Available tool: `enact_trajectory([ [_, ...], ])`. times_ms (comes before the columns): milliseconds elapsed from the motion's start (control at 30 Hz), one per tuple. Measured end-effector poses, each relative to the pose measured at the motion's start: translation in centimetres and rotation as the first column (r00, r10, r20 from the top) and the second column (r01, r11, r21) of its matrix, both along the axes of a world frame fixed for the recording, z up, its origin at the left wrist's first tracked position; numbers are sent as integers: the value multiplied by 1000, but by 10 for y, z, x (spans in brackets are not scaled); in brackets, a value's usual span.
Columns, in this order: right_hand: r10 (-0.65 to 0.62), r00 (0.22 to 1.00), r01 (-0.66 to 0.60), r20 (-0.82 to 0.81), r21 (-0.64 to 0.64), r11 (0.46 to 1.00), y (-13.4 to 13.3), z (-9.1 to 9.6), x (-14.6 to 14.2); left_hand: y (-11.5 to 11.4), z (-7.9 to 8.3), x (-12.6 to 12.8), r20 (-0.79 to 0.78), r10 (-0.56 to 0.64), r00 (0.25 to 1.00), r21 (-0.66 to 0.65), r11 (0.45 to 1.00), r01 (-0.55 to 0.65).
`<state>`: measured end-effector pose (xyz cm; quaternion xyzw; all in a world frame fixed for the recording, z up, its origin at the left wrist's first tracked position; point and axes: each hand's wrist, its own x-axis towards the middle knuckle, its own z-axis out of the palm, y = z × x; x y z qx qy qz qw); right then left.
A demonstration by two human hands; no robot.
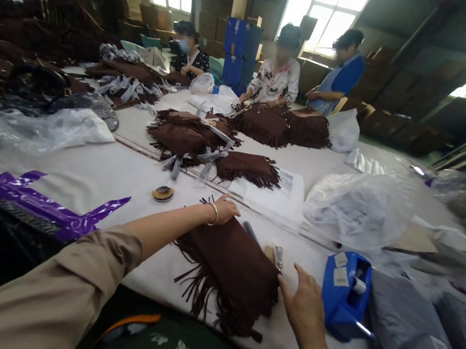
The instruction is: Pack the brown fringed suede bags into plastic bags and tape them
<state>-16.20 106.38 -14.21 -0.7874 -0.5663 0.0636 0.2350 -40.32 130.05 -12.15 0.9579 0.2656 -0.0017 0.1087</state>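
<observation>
Though both grips lie wide, holding nothing, the left hand (222, 210) rests on one fringed brown bag (229, 271). The right hand (304, 307) sits by one blue tape dispenser (344, 295).

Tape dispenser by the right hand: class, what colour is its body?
The tape dispenser is bright blue, shown best in the head view.
</observation>
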Motion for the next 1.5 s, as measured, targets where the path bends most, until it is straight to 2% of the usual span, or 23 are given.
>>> enact_trajectory([
  [33,15,1000,-15,15,-17,1000,7,7,-4,10,-7,4,-31,-36,999,-11,999,36],
  [100,127,991,-131,-51,-108,985,24,17,-12,25,-16,6,-71,-111,991,-35,993,109],
  [167,233,962,-259,-145,-208,943,43,23,-18,35,-18,2,-113,-163,980,-42,986,159],
  [233,282,938,-331,-204,-274,903,58,27,-21,40,-13,-4,-148,-194,970,-43,981,190],
  [367,351,873,-467,-338,-374,801,70,47,-26,31,12,-11,-131,-216,968,6,976,219],
  [467,383,782,-593,-492,-397,701,68,74,-34,18,48,2,-1,-264,964,135,956,262],
  [500,378,754,-617,-537,-381,689,66,82,-39,14,64,10,60,-298,953,192,940,282],
  [533,367,735,-622,-570,-351,700,64,90,-45,9,81,19,121,-339,933,247,921,302],
  [567,350,728,-604,-590,-308,735,63,96,-52,4,98,30,182,-375,909,291,904,314],
  [633,303,732,-503,-610,-184,844,59,103,-65,-11,130,49,301,-401,865,327,896,302],
  [700,225,696,-355,-682,-55,933,56,103,-77,-31,152,61,425,-343,837,290,928,233],
  [733,182,652,-275,-736,-6,961,54,101,-81,-43,157,62,473,-289,832,244,951,192],
  [767,147,601,-200,-785,30,979,53,98,-83,-56,157,60,497,-233,836,187,969,159],
  [833,106,513,-89,-852,70,994,53,90,-87,-82,143,46,467,-141,873,74,990,120],
  [933,90,474,-35,-876,84,996,54,75,-92,-114,100,12,295,-31,955,-26,999,41],
  [1000,95,482,-50,-871,81,995,53,65,-101,-128,71,-8,207,70,976,-34,997,-64],
  [1067,127,514,-101,-848,87,991,49,58,-112,-133,49,-21,181,168,969,-30,986,-165],
  [1133,185,556,-178,-810,101,979,41,56,-121,-133,37,-29,178,264,948,-50,964,-259],
  [1200,240,604,-231,-760,122,965,30,56,-122,-128,34,-33,167,333,928,-81,943,-324],
  [1267,344,749,-287,-567,190,939,18,57,-112,-123,34,-37,168,350,922,-95,936,-338],
  [1333,413,893,-367,-178,241,898,9,57,-96,-119,35,-41,174,341,924,-96,940,-328],
  [1400,373,905,-414,204,231,880,4,58,-78,-116,36,-45,170,356,919,-93,934,-345],
  [1500,224,878,-351,422,251,902,6,65,-59,-112,35,-51,169,403,899,-96,915,-392],
])
